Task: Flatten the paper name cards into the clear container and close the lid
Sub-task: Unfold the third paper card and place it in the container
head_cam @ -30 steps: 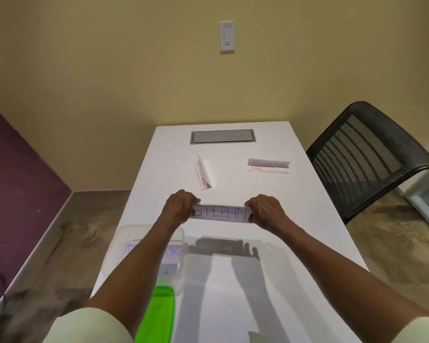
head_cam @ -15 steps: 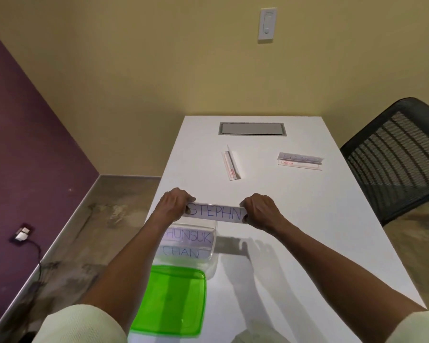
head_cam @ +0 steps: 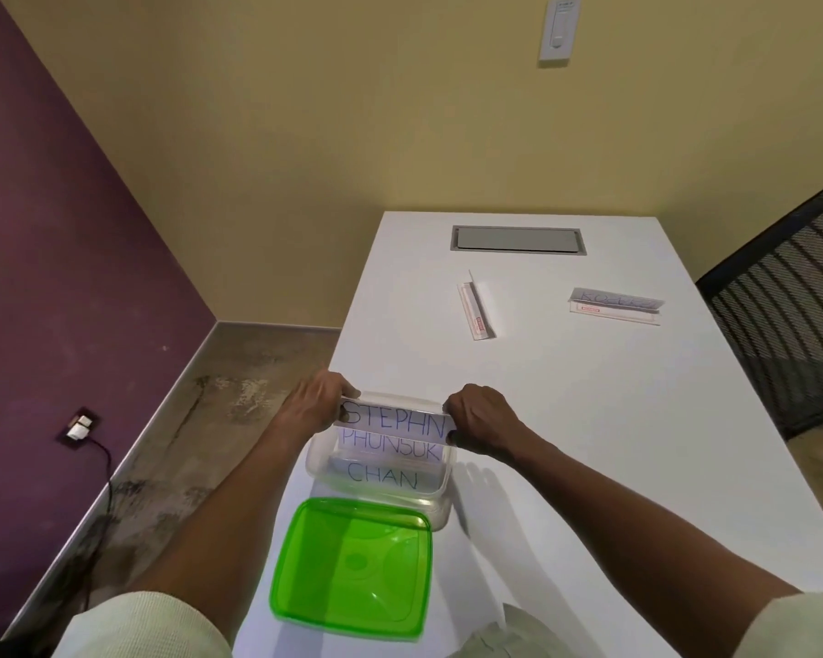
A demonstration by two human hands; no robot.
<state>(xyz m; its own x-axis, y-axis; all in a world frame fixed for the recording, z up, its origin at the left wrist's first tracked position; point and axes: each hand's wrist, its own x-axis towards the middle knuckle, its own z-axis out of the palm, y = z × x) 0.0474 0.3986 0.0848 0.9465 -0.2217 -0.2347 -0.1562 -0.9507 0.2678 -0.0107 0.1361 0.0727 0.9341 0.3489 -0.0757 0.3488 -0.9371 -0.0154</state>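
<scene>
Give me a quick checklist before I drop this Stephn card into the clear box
1. Grip: left hand and right hand each pinch an end of the STEPHN card. Ok.
2. Card over the clear container, near its far rim. Ok.
3. Card flat: it looks flattened, but whether any fold remains, cannot tell.
4. Container open: green lid lies off, on the table in front of it. Ok.
5. Room inside: PHUNSUK card and CHAN card already lie in it; depth left, cannot tell.
6. All cards in: two name cards sit farther back on the table. Not ok.
</scene>
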